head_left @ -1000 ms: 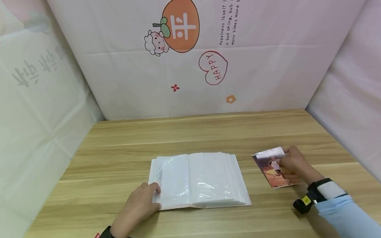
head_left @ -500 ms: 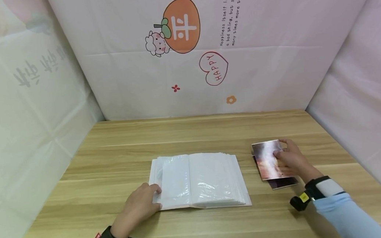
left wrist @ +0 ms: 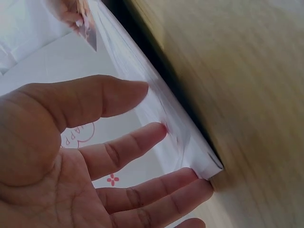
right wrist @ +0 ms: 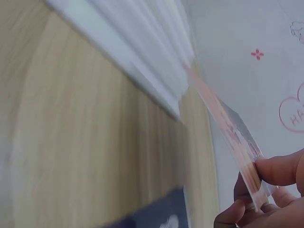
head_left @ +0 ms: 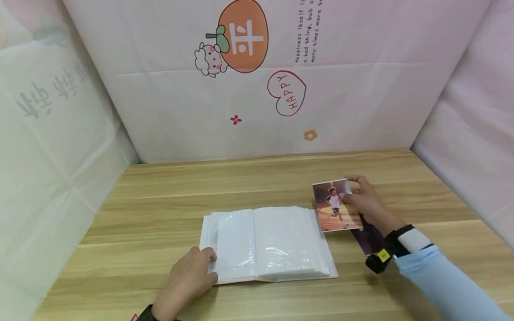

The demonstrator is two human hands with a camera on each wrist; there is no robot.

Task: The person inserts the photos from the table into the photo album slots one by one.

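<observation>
A photo album point(head_left: 285, 243) with clear plastic sleeves lies open on the table, its visible pages white. My left hand point(head_left: 190, 272) rests at the album's lower left edge. In the left wrist view, its extended fingertips point(left wrist: 154, 132) touch the page edges, with the thumb apart from the fingers. At the album's upper right corner, my right hand point(head_left: 367, 205) pinches a photo point(head_left: 330, 215) of a running figure between thumb and fingers. The right wrist view has this photo point(right wrist: 237, 147) tilted nearly edge-on. A dark photo point(head_left: 367, 237) lies below, partly hidden by that hand and wrist.
The wooden table point(head_left: 240, 181) reaches back to a white printed cloth point(head_left: 168, 112). Further white cloth walls point(head_left: 482, 115) stand along the left and right sides. Table surface shows around the album.
My right hand has lifted the running-figure photo off the dark one and carried it left toward the album. The dark photo is uncovered underneath. My left hand has stayed in place.
</observation>
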